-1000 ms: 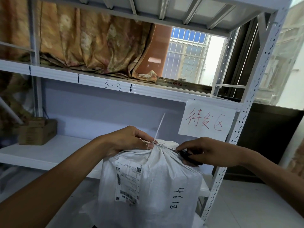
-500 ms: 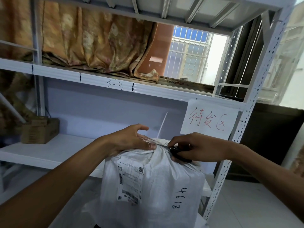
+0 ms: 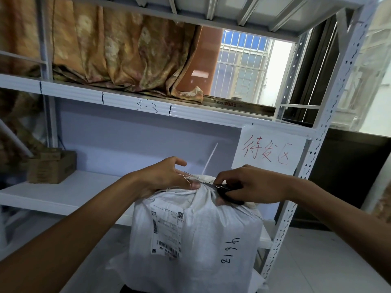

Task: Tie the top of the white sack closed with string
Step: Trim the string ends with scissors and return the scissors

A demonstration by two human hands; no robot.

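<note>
Left hand [image 3: 167, 178] pinches string [image 3: 208, 163] at centre frame; right hand [image 3: 249, 185] grips scissors [image 3: 227, 192] on sack [image 3: 194, 233] neck. Recommend keeping string taut.

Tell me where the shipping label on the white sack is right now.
In the head view, the shipping label is stuck on the front left face of the white sack, below the left hand and left of the handwritten number.

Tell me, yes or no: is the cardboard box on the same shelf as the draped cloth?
No. The cardboard box sits on the lower shelf, one level below the cloth.
</note>
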